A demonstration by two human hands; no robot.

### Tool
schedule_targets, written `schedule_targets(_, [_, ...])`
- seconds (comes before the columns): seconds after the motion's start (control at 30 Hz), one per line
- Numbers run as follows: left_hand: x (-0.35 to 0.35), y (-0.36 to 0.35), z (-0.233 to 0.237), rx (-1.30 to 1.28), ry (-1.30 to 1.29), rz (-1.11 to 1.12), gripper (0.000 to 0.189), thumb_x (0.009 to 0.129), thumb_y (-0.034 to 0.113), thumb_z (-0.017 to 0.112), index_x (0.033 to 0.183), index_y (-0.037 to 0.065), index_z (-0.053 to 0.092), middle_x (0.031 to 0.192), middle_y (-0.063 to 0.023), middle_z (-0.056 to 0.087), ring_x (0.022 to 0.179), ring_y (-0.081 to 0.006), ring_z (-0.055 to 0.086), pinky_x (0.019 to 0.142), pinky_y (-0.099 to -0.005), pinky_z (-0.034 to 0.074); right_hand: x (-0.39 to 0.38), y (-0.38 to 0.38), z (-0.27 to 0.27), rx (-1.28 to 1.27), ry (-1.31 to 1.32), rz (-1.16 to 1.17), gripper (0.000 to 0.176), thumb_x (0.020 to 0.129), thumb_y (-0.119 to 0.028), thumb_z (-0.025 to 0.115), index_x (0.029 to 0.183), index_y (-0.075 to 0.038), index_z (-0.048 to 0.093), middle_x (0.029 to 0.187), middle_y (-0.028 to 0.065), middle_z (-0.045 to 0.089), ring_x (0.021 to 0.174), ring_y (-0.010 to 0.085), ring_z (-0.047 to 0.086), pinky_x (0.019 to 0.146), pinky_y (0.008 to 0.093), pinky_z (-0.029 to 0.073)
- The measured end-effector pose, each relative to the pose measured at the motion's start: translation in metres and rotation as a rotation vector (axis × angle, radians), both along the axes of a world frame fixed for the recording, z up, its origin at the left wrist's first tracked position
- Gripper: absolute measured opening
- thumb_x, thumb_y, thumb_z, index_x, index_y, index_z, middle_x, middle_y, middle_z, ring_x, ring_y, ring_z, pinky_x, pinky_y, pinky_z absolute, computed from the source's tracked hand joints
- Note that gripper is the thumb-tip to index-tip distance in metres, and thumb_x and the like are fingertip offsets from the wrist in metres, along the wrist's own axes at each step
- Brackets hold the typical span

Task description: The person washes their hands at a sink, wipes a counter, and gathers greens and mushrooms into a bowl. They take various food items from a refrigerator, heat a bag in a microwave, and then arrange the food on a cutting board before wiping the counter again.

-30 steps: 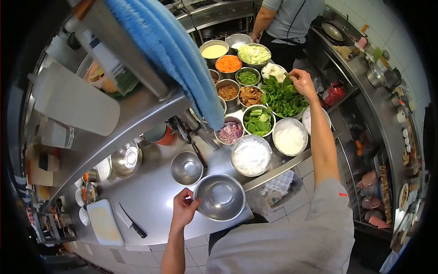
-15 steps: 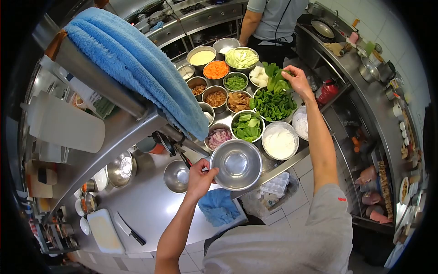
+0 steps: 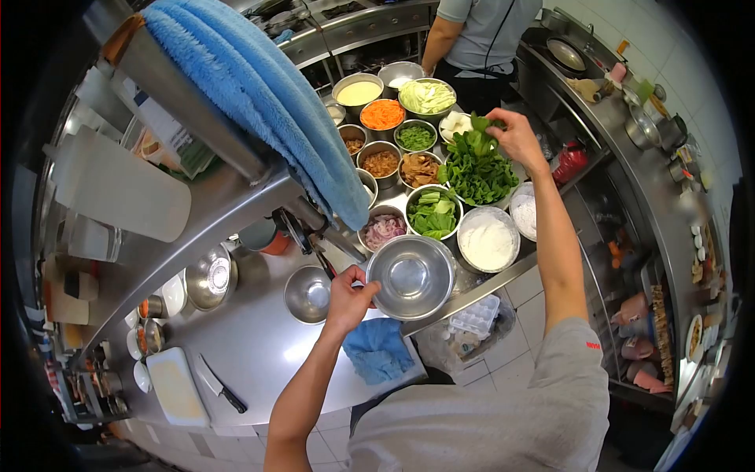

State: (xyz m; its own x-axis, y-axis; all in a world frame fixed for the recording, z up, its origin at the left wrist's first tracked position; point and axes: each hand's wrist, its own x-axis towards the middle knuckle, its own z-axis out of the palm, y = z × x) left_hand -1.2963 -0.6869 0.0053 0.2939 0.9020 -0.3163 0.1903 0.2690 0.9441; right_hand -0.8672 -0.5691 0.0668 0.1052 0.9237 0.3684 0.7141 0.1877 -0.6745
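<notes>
My left hand [image 3: 351, 296] grips the rim of an empty metal mixing bowl [image 3: 411, 277], held level over the table's front edge. Leafy greens [image 3: 480, 177] are heaped in a container at the right of the group, and my right hand [image 3: 515, 135] pinches some at the top of the heap. Close by stand a bowl of white powder [image 3: 488, 240], a bowl of cut green leaves [image 3: 433, 214] and a bowl of sliced purple onion [image 3: 384, 230]. White chunks [image 3: 456, 124] sit in a container just behind the greens.
Shredded carrot [image 3: 383, 114] and shredded cabbage [image 3: 427, 96] stand farther back. A second metal bowl [image 3: 307, 294], a blue cloth [image 3: 377, 351], a knife [image 3: 221, 384] and a white cutting board [image 3: 178, 387] lie on the steel table. A blue towel [image 3: 259, 94] hangs at left. Another person [image 3: 480, 39] stands behind.
My right hand has lowered the greens it holds toward the heap. The metal bowl in my left hand has shifted slightly up in view. The camera view has shifted a little.
</notes>
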Motion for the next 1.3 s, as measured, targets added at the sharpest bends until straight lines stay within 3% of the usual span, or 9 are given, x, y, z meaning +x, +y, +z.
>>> schedule_targets(0.23, [0.01,0.008,-0.005,0.0,-0.047,0.119,0.022,0.08,0.007,0.066,0.075,0.004,0.045,0.073,-0.0077,0.059,0.061,-0.0136,0.061,0.051,-0.0286,0.056,-0.021,-0.024,0.063,0.22,0.099,-0.077,0.017,0.084,-0.008,0.066,0.098,0.002,0.064,0.073,0.003,0.062,0.061,0.0068,0.052,0.057,0.024,0.044])
schedule_targets(0.43, [0.035,0.014,-0.007,0.016,-0.093,0.164,0.02,0.08,0.008,0.066,0.077,0.003,0.046,0.076,-0.0095,0.058,0.064,-0.0144,0.061,0.051,-0.0289,0.057,-0.086,-0.064,0.084,-0.04,0.53,0.289,0.026,0.089,-0.017,0.067,0.11,-0.002,0.062,0.091,0.0012,0.066,0.076,0.007,0.061,0.064,0.0222,0.05])
schedule_targets(0.57, [0.038,0.001,0.007,0.002,-0.181,0.181,0.016,0.081,0.006,0.065,0.08,0.001,0.049,0.078,-0.0086,0.059,0.064,-0.0136,0.059,0.053,-0.0294,0.057,-0.113,-0.065,0.038,-0.289,0.3,0.424,0.038,0.088,-0.018,0.069,0.121,-0.002,0.058,0.113,0.0049,0.061,0.091,0.0099,0.06,0.076,0.0275,0.052])
schedule_targets(0.77, [-0.04,-0.061,0.015,-0.121,-0.05,0.149,0.009,0.08,0.001,0.065,0.085,0.0,0.057,0.075,-0.003,0.059,0.063,-0.009,0.056,0.054,-0.0247,0.049,-0.015,0.021,-0.062,-0.039,0.209,-0.196,0.018,0.083,-0.017,0.067,0.09,0.0,0.067,0.077,0.009,0.069,0.069,0.015,0.063,0.065,0.0302,0.05])
schedule_targets(0.87, [-0.084,-0.096,0.033,-0.166,-0.013,0.171,0.011,0.079,-0.002,0.066,0.084,0.001,0.057,0.075,-0.0001,0.058,0.061,-0.0059,0.052,0.055,-0.0208,0.044,0.008,0.06,-0.073,0.019,0.082,-0.398,0.021,0.081,-0.015,0.062,0.097,-0.002,0.065,0.086,0.0168,0.069,0.082,0.0284,0.068,0.073,0.0369,0.052])
schedule_targets(1.1, [-0.16,-0.174,0.016,-0.168,-0.12,0.483,0.018,0.076,-0.011,0.06,0.077,0.004,0.051,0.075,-0.0026,0.058,0.063,-0.0083,0.054,0.055,-0.0236,0.047,0.011,0.128,-0.12,-0.338,-0.322,-0.425,0.032,0.077,-0.012,0.062,0.109,-0.008,0.059,0.107,0.0203,0.064,0.103,0.0375,0.06,0.086,0.0459,0.048])
schedule_targets(1.17, [-0.173,-0.195,0.007,-0.193,-0.123,0.636,0.016,0.076,-0.009,0.06,0.077,0.004,0.052,0.073,-0.0034,0.059,0.062,-0.01,0.058,0.053,-0.0253,0.05,0.035,0.151,-0.155,-0.264,-0.404,-0.374,0.032,0.076,-0.011,0.061,0.107,-0.009,0.059,0.106,0.0196,0.063,0.104,0.0391,0.058,0.087,0.0465,0.048])
schedule_targets(1.27, [-0.19,-0.224,-0.011,-0.211,-0.074,0.767,0.014,0.077,-0.007,0.061,0.076,0.004,0.052,0.072,-0.0049,0.06,0.061,-0.0118,0.059,0.051,-0.0265,0.052,0.027,0.14,-0.132,-0.343,-0.309,-0.389,0.049,0.068,-0.016,0.068,0.116,-0.008,0.059,0.104,0.0197,0.064,0.101,0.0369,0.06,0.088,0.0437,0.048])
schedule_targets(1.3, [-0.194,-0.233,-0.02,-0.203,-0.09,0.831,0.014,0.077,-0.007,0.061,0.076,0.004,0.052,0.072,-0.0049,0.06,0.061,-0.0118,0.059,0.051,-0.0265,0.052,0.044,0.144,-0.169,0.014,-0.203,-0.373,0.049,0.067,-0.016,0.068,0.114,-0.008,0.06,0.101,0.0198,0.065,0.099,0.0365,0.062,0.086,0.042,0.049])
